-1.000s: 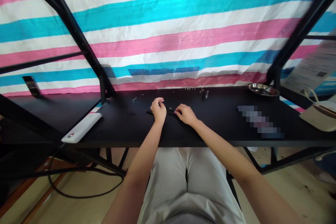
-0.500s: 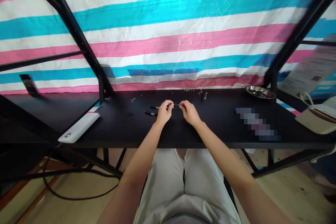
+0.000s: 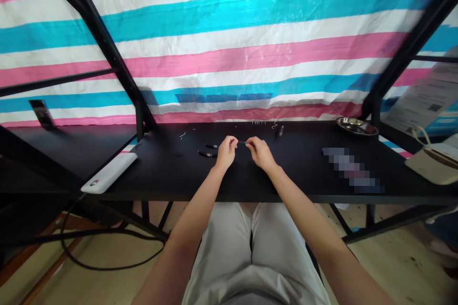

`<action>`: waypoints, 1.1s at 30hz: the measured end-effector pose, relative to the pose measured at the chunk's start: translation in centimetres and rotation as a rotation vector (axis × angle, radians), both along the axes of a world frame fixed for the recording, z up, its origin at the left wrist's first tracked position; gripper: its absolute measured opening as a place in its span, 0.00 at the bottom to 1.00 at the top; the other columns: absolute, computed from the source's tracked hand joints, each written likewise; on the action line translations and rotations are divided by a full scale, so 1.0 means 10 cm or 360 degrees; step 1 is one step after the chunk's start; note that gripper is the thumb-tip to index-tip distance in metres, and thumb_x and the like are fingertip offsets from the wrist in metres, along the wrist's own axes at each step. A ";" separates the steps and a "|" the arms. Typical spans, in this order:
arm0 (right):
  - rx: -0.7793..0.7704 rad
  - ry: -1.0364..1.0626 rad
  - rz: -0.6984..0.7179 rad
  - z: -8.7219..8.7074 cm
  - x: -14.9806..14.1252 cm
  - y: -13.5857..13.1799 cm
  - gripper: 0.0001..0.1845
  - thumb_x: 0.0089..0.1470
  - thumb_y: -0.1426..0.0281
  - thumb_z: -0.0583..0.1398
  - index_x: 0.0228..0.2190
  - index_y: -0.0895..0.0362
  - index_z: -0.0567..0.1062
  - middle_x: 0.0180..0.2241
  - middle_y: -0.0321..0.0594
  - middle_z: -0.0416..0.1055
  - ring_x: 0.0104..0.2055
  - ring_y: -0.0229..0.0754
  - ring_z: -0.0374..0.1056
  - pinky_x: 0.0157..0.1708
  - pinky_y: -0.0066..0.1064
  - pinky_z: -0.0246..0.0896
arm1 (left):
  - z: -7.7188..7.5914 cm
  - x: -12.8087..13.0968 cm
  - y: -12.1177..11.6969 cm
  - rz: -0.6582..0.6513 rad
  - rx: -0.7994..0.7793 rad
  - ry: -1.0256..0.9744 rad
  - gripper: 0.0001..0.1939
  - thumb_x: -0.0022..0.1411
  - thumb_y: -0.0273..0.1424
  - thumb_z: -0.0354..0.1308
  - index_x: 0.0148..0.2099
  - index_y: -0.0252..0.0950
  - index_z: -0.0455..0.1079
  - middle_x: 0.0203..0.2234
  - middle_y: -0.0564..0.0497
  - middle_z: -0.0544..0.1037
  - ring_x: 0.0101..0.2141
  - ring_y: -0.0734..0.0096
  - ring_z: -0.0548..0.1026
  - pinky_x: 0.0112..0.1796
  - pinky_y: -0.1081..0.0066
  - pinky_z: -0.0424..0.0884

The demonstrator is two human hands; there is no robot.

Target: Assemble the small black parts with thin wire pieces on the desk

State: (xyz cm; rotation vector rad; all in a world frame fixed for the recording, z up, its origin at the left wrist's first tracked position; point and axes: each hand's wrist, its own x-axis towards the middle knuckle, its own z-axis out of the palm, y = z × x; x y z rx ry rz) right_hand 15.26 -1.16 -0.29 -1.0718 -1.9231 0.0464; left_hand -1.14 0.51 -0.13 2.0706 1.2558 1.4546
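Observation:
Above the middle of the black table, my left hand (image 3: pixel 227 151) and my right hand (image 3: pixel 260 150) pinch a thin dark pen (image 3: pixel 242 142) between them, one at each end. Only its short middle part shows between the fingertips. Two more black pens lie left of my left hand: one pen (image 3: pixel 211 146) farther back, the other pen (image 3: pixel 207 154) nearer me. Farther back on the right rests a small clear tube-like piece (image 3: pixel 281 130). Several small pale pieces (image 3: pixel 259 123) stand in a row at the table's back edge.
A shiny metal dish (image 3: pixel 357 126) sits at the back right of the black table (image 3: pixel 171 178). In front of it lies a blurred-out item (image 3: pixel 352 171). A beige bag (image 3: pixel 431 164) is at the far right, a white power strip-like case (image 3: pixel 109 174) at the left. Black frame posts flank the table.
The whole view has shifted very slightly to one side. Both hands keep the same pinch on the pen.

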 end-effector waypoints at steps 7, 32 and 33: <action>-0.0007 -0.0001 0.0030 0.01 -0.02 -0.02 0.12 0.61 0.65 0.48 0.35 0.55 0.68 0.32 0.41 0.70 0.31 0.41 0.63 0.38 0.33 0.54 | -0.02 0.00 0.01 0.0189 0.0224 0.0282 0.15 0.67 0.34 0.38 0.33 0.38 0.63 0.22 0.52 0.68 0.28 0.70 0.67 0.35 0.69 0.62; -0.0032 0.0234 0.0197 0.00 0.00 -0.04 0.11 0.59 0.63 0.51 0.37 0.54 0.70 0.35 0.41 0.69 0.34 0.40 0.66 0.37 0.32 0.62 | 0.06 -0.04 -0.06 0.0357 0.0222 0.0077 0.27 0.67 0.41 0.36 0.18 0.38 0.57 0.15 0.52 0.65 0.21 0.73 0.64 0.30 0.70 0.61; -0.0049 0.0236 0.0195 0.00 0.00 -0.04 0.11 0.59 0.63 0.51 0.38 0.54 0.70 0.35 0.41 0.69 0.33 0.40 0.66 0.36 0.32 0.62 | 0.06 -0.04 -0.06 0.0351 0.0225 0.0073 0.27 0.67 0.41 0.36 0.18 0.38 0.57 0.15 0.52 0.65 0.21 0.74 0.64 0.30 0.70 0.61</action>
